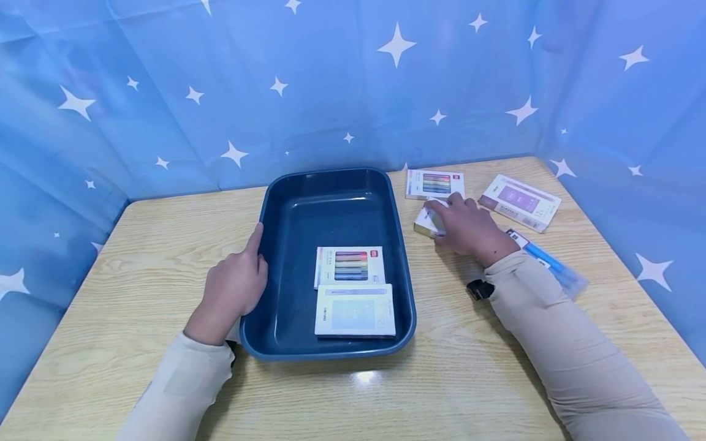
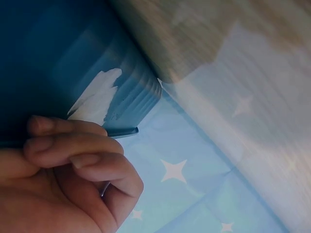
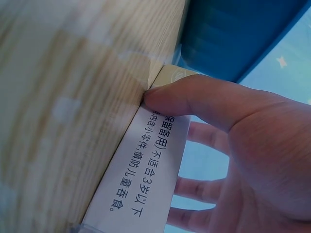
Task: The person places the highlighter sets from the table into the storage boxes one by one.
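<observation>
My left hand (image 1: pixel 235 283) is at the left rim of a deep dark blue plastic bin (image 1: pixel 276 331), index finger stretched along the edge. The left wrist view shows the other fingers (image 2: pixel 104 167) curled against the bin's outer wall (image 2: pixel 136 82). Inside the bin lie a white box with a coloured-stripe window (image 1: pixel 325 269) and a white box with a pale blue panel (image 1: pixel 355 311). To the right, my right hand (image 1: pixel 469 226) grips a small white box (image 1: pixel 427 223) on the table. Its thumb presses the box's printed side (image 3: pixel 141 170), with the fingers on the opposite side.
Beyond the right hand lie a second stripe-window box (image 1: pixel 436 184) and a white box with a purple panel (image 1: pixel 520 202). A clear pack with blue contents (image 1: pixel 557 269) lies partly under the right forearm. Blue star-patterned cloth (image 1: pixel 331 79) hangs along the table's (image 1: pixel 165 245) back and sides.
</observation>
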`<state>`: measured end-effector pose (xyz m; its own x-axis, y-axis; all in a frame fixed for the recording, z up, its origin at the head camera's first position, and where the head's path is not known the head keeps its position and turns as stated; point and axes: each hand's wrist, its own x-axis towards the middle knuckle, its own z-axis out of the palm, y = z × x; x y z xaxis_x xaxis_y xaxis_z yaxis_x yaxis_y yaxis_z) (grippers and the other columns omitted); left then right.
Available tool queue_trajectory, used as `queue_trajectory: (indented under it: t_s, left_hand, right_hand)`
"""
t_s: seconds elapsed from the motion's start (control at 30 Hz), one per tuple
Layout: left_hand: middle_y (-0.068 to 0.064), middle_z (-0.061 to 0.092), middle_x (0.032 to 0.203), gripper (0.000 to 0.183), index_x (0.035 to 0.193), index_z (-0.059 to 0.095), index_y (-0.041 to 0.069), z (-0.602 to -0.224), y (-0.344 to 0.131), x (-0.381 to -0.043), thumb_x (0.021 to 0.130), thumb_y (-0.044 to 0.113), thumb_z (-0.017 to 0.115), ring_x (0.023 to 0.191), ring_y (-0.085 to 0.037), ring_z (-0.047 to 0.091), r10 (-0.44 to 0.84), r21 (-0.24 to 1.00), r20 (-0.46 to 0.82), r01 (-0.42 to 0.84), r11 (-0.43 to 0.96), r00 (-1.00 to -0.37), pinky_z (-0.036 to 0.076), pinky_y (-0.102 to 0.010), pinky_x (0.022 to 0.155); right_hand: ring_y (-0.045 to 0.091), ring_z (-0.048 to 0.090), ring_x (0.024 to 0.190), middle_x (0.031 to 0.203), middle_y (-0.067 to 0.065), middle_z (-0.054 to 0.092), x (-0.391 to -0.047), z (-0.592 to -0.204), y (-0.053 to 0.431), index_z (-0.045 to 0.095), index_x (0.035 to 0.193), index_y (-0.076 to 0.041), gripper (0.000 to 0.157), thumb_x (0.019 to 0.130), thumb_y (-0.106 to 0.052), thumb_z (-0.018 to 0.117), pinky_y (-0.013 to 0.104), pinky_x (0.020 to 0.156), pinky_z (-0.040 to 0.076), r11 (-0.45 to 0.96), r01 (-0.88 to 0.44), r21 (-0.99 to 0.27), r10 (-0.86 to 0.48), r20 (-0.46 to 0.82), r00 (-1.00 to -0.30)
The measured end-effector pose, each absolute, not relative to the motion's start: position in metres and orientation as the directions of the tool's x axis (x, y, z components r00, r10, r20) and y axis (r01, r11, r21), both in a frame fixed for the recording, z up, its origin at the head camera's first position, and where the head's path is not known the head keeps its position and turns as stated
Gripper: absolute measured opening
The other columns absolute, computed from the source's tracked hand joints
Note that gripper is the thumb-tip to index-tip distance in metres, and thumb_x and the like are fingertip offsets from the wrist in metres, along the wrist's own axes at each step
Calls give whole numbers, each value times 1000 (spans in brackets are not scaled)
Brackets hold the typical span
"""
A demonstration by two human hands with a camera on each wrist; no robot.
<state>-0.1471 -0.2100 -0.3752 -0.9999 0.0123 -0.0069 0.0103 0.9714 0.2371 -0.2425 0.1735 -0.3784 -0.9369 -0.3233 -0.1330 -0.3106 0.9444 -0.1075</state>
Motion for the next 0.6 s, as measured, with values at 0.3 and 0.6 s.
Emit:
queue_trajectory:
  t_s: [0.3, 0.6]
  left_hand:
    - [-3, 43, 47, 59, 150, 8, 18, -375, -211, -147, 97, 24, 32, 35, -18, 41, 13, 241, -3, 12, 970, -1000, 32, -28, 36]
    - [-3, 43, 47, 58, 150, 8, 18, -375, -211, -146, 97, 24, 32, 35, -18, 40, 16, 249, 0, 15, 968, -1000, 32, -28, 36]
  right_hand:
    - [44, 44, 107, 130, 24, 39, -242, -376, 172, 33, 143, -23, 68, 84, -33, 64, 59, 84, 39, 945, -307, -114, -321, -141, -937]
    - [43, 47, 113, 133, 24, 42, -242, -377, 172, 32, 144, -23, 73, 80, -32, 68, 61, 89, 38, 949, -279, -145, -300, -158, -941]
